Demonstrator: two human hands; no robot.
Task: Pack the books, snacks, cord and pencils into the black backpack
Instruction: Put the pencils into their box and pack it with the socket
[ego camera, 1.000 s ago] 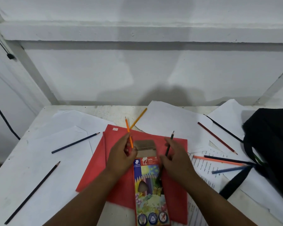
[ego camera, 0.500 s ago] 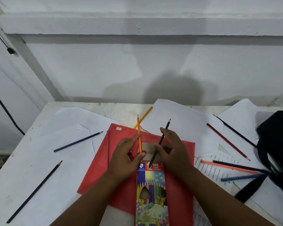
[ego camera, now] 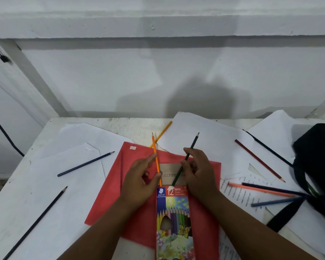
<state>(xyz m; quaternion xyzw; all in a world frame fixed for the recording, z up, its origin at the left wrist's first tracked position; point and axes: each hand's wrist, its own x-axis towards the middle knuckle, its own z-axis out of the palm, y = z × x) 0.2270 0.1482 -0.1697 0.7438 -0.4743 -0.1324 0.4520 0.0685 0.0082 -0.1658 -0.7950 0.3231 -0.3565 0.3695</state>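
**Two pencils held over the open pencil box**

The pencil box (ego camera: 174, 220) lies lengthwise on a red folder (ego camera: 139, 209) in the middle of the table (ego camera: 128, 126), its brown flap open at the far end. The left hand (ego camera: 139, 184) has its grip closed on an orange pencil (ego camera: 156, 160), pinched between thumb and fingers, tip pointing away, lower end at the box mouth. The right hand (ego camera: 199, 175) grips a dark green pencil (ego camera: 186, 158) the same way, slanted right of the orange one, its lower end also at the mouth.

Beyond the box, a yellow pencil (ego camera: 162, 133) lies partly under a white sheet (ego camera: 201, 136). Left of the box, a blue pencil (ego camera: 85, 164) and a black pencil (ego camera: 36, 222) lie on loose white papers (ego camera: 54, 184), well apart from each other. Right of the box lie a dark red pencil (ego camera: 259, 160) and a long dark pencil (ego camera: 266, 147); nearer, a salmon pencil (ego camera: 259, 189), a dark purple pencil (ego camera: 270, 188) and a lighter blue pencil (ego camera: 276, 201) rest on a printed sheet (ego camera: 240, 196), their far ends reaching the black backpack (ego camera: 317, 166) at the table's right edge. A backpack strap (ego camera: 285, 214) trails across the papers toward the box.
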